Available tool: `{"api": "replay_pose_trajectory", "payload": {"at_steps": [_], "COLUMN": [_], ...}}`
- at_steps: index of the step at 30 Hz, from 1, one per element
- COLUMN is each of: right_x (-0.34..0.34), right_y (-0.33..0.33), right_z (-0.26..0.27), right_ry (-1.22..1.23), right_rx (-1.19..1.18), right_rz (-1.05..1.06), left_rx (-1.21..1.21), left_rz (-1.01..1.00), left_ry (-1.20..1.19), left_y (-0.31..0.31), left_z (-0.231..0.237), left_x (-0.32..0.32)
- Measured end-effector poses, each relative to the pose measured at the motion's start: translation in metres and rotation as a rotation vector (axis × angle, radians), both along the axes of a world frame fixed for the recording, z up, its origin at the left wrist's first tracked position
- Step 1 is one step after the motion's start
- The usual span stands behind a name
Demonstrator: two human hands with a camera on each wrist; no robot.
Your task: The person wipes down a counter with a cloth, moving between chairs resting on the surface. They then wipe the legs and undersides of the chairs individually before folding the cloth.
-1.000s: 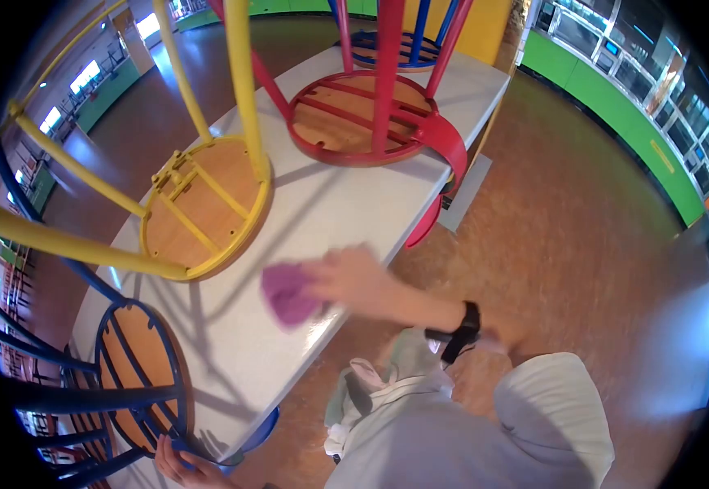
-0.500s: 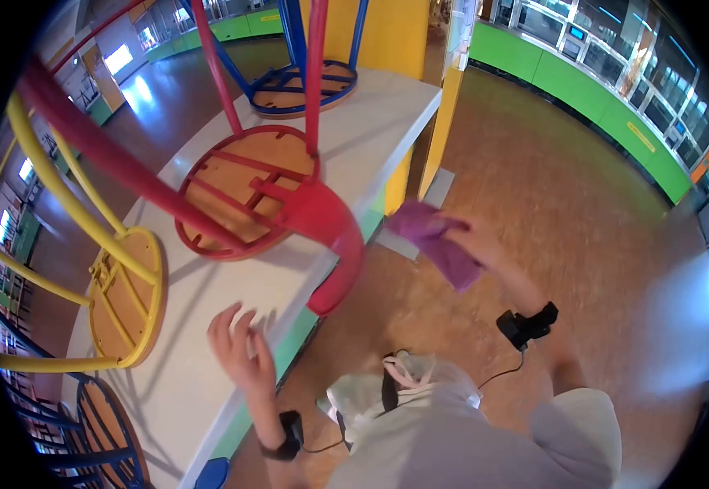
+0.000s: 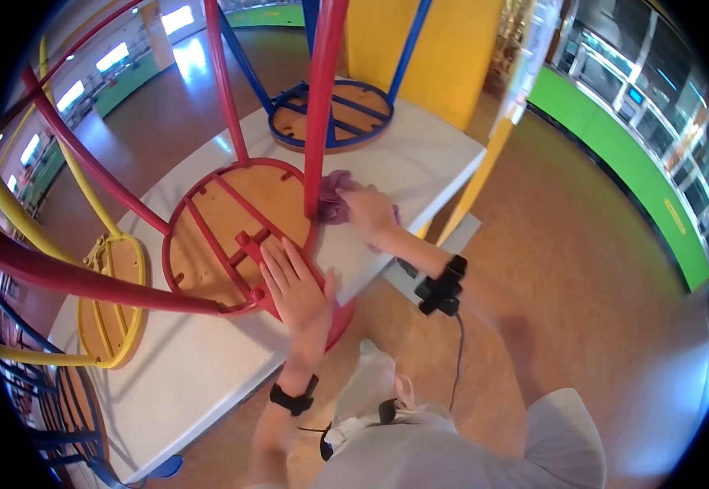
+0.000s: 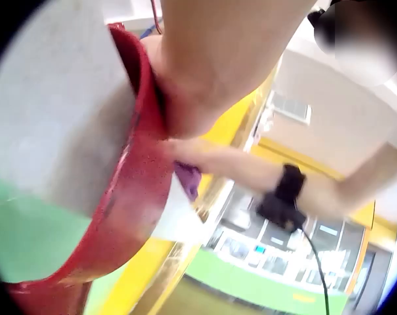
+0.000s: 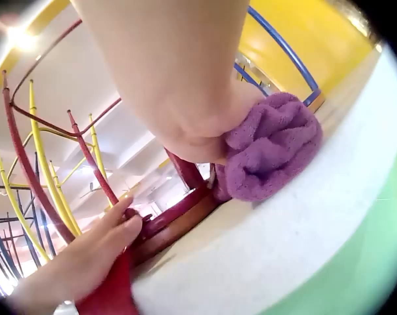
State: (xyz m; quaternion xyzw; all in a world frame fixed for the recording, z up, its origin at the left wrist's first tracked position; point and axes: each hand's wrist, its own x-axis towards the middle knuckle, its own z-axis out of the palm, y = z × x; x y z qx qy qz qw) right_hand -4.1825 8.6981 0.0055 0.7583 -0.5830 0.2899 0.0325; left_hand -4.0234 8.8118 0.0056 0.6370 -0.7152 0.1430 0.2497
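My right hand (image 3: 372, 215) grips a bunched purple cloth (image 5: 274, 151) against the white tabletop (image 3: 187, 383), close beside the seat of an upturned red chair (image 3: 236, 208). In the right wrist view the cloth bulges out past the hand in thick folds. My left hand (image 3: 296, 295) rests with straight fingers on the red chair, where its backrest joins the seat. That curved red backrest (image 4: 136, 203) hangs over the table's edge in the left wrist view.
An upturned blue chair (image 3: 334, 114) stands farther along the table, before a yellow panel (image 3: 411, 49). Upturned yellow (image 3: 112, 301) and dark blue chairs (image 3: 77, 407) stand to the left. A green counter (image 3: 615, 163) runs along the far right, across the brown floor.
The right hand has brought the purple cloth from over the floor onto the tabletop beyond the red chair. The left hand has moved from above the table onto the red chair.
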Motion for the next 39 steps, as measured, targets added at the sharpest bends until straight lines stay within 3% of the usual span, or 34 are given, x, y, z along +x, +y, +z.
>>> {"api": "replay_pose_trajectory", "payload": {"at_steps": [5, 7, 8, 11, 12, 13, 14, 15, 17, 20, 23, 24, 26, 27, 29, 31, 32, 33, 35, 37, 39], "right_x": [0.003, -0.003, -0.004, -0.008, -0.022, -0.021, -0.033, -0.032, -0.025, -0.048, -0.127, -0.153, -0.21, -0.234, -0.261, -0.232, -0.208, -0.179, -0.141, -0.157, -0.188], "right_y": [-0.107, -0.12, -0.119, -0.09, -0.052, -0.026, 0.002, 0.034, 0.064, 0.045, -0.01, -0.031, -0.097, -0.132, -0.176, -0.177, -0.135, -0.118, -0.073, -0.036, -0.061], "right_z": [0.005, 0.014, 0.012, -0.001, 0.007, 0.006, -0.017, -0.004, 0.016, 0.012, 0.012, 0.021, 0.011, 0.005, 0.004, -0.001, 0.013, -0.012, -0.047, 0.012, 0.014], "right_ry": [-0.154, 0.121, 0.121, 0.202, 0.171, 0.393, 0.438, 0.306, 0.305, 0.164, -0.051, 0.064, 0.074, 0.197, 0.237, 0.266, 0.211, 0.298, -0.075, 0.108, 0.121], "right_rx": [-0.047, -0.114, -0.206, -0.178, -0.15, 0.217, -0.057, -0.063, -0.007, 0.053, 0.198, 0.231, 0.046, -0.024, -0.073, 0.054, 0.006, -0.167, -0.052, -0.383, -0.252], "right_rz": [0.168, 0.187, 0.243, 0.258, 0.362, 0.289, 0.463, 0.502, 0.643, 0.687, 0.5, 0.282, 0.032, -0.124, -0.249, -0.101, 0.163, 0.226, 0.596, 0.964, 0.95], "left_rx": [0.081, 0.048, 0.051, 0.086, 0.103, 0.128, 0.137, 0.095, 0.047, 0.094, 0.075, 0.057, 0.049, -0.002, -0.029, -0.112, -0.124, -0.129, -0.095, -0.098, -0.094], "left_rz": [0.068, 0.1, 0.108, 0.128, 0.141, 0.173, 0.21, 0.182, 0.129, 0.158, 0.236, 0.247, 0.28, 0.28, 0.317, 0.335, 0.334, 0.33, 0.342, 0.332, 0.33], "left_ry": [0.024, 0.034, 0.055, -0.028, -0.043, -0.05, -0.042, -0.001, 0.054, -0.035, -0.148, -0.174, -0.204, -0.205, -0.189, -0.196, -0.164, -0.132, -0.175, -0.163, -0.16], "left_y": [0.002, 0.002, 0.001, 0.003, 0.007, 0.009, 0.006, 0.005, 0.003, 0.002, -0.001, -0.002, -0.001, -0.003, -0.002, -0.005, -0.006, -0.005, -0.003, -0.003, -0.004], "left_z": [0.003, 0.004, 0.004, 0.01, 0.013, 0.016, 0.018, 0.012, 0.007, 0.012, 0.007, 0.005, 0.011, 0.009, 0.011, 0.007, 0.007, 0.007, 0.007, 0.005, 0.005], "left_x": [-0.005, -0.009, -0.01, -0.01, -0.009, -0.01, -0.015, -0.012, -0.007, -0.01, -0.014, -0.014, -0.02, -0.02, -0.025, -0.025, -0.026, -0.027, -0.027, -0.026, -0.027]}}
